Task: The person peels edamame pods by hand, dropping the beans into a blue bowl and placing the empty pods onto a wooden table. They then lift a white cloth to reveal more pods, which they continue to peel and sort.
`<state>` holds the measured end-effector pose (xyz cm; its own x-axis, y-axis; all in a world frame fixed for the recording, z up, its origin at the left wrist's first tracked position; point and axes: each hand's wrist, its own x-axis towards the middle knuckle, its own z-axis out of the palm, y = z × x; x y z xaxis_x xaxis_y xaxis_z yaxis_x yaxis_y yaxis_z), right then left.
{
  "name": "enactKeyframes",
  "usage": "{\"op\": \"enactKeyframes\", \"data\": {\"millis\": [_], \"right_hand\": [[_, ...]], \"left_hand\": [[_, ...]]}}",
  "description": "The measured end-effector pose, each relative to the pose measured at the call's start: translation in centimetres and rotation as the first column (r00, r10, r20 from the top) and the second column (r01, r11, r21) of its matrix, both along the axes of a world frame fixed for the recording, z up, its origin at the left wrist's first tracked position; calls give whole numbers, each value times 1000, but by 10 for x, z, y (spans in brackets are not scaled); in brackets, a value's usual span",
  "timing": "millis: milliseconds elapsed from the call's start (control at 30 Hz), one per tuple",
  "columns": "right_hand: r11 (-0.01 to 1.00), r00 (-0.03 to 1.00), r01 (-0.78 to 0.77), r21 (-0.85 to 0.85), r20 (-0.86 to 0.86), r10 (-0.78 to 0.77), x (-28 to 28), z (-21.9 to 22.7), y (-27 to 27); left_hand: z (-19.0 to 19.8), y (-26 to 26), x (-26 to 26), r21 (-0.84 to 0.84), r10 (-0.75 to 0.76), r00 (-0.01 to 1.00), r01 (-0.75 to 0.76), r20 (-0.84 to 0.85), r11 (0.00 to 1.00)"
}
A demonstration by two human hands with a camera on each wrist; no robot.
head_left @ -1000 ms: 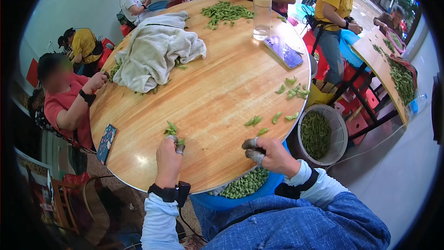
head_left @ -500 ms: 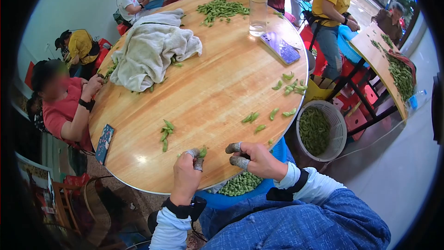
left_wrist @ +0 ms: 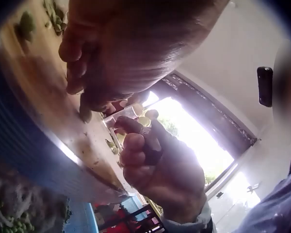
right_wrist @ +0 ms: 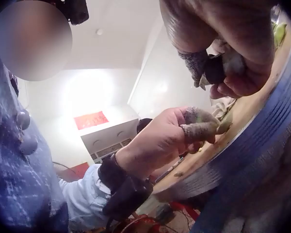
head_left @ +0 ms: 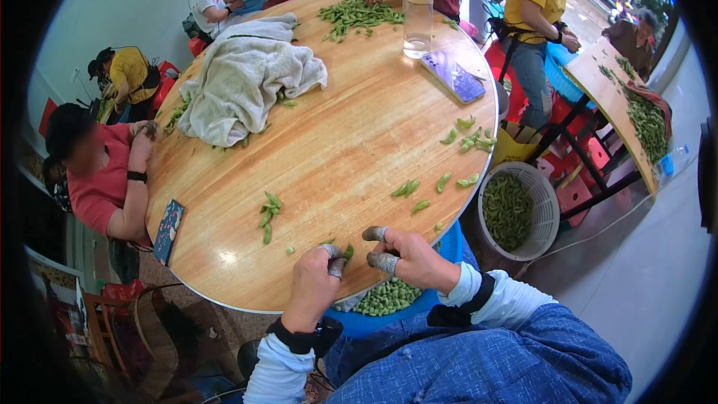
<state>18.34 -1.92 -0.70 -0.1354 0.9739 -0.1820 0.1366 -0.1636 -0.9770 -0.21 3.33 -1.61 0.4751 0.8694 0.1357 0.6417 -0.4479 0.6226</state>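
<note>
Near the table's front edge in the head view, my left hand (head_left: 313, 283) pinches a green soybean pod (head_left: 348, 251) between thumb and index finger, both wrapped in grey coverings. In the right wrist view the pod (right_wrist: 225, 125) sticks out beyond the fingertips. Just to the right, my right hand (head_left: 419, 260) faces it with thumb and wrapped index finger apart, nothing showing between them. Below the table edge, a blue basin (head_left: 449, 243) contains shelled green beans (head_left: 389, 298). A small group of pods (head_left: 269, 215) lies to the left of my hands.
Loose pods (head_left: 443, 183) lie along the right side of the round wooden table (head_left: 314, 157). A towel (head_left: 243, 82), a bottle (head_left: 418, 21), a purple phone (head_left: 453, 77) and a dark patterned phone (head_left: 170, 232) rest on it. A white basket (head_left: 550, 206) of pods stands at right. Several people sit around.
My left hand has moved right from the small pod group, bringing a pod close to my right hand. My right hand has shifted slightly left. The person opposite has reached into the pod pile.
</note>
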Motion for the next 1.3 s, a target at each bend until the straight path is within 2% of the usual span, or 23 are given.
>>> {"op": "enactKeyframes", "data": {"millis": [33,133,233,333,400,500,533,633,700,733,767,833,867,967,1000,1100,1200,1300], "right_hand": [[1000,999,11,-2,-45,-11,0,-4,0],[1000,991,23,-9,-135,-24,2,-13,0],[1000,992,-1,24,-126,4,5,-11,0],[996,994,18,92,-108,-8,8,-18,-2],[989,994,57,138,-96,-44,9,-17,-3],[993,982,111,-42,-147,-116,7,-17,-7],[992,969,83,-98,-223,-103,7,-12,-7],[979,903,-6,-203,-421,-82,6,-1,-4],[979,855,-44,-200,-515,-67,5,-9,-1],[987,873,-52,-151,-487,-28,8,-8,0],[993,890,-63,-103,-456,9,12,-5,1],[997,918,-74,-11,-391,63,13,-4,0],[997,930,-74,34,-358,81,13,-4,1],[991,942,-82,108,-316,113,13,0,0],[989,942,-86,122,-313,121,12,2,-1],[996,934,53,70,-355,-25,8,8,-4],[999,951,-11,40,-310,23,8,1,-8],[996,923,-85,16,-375,85,8,5,-10]], "left_hand": [[3,-3,1,-78,14,999,-12,30,997],[5,-6,8,50,22,996,-26,86,998],[-4,-1,11,165,-37,998,44,-42,985],[6,-3,16,240,-5,990,38,-139,970],[4,-7,16,180,9,997,5,-76,984],[8,-16,18,136,2,1000,0,-19,991],[10,-20,19,130,-5,1000,6,-4,992],[10,-26,21,310,-105,994,105,-17,945],[15,-32,20,-1,-44,987,45,157,999],[16,-33,19,-161,8,973,31,233,986],[16,-32,18,-328,71,932,53,355,943],[17,-25,13,-610,252,805,163,536,776],[24,-21,11,-716,240,825,255,512,650],[23,-19,8,-785,148,849,384,507,486],[22,-20,8,-788,214,827,368,520,493],[22,-26,11,-798,375,751,323,544,509],[21,-28,12,-795,439,706,298,556,528],[18,-30,14,-780,445,687,293,574,553]]}}
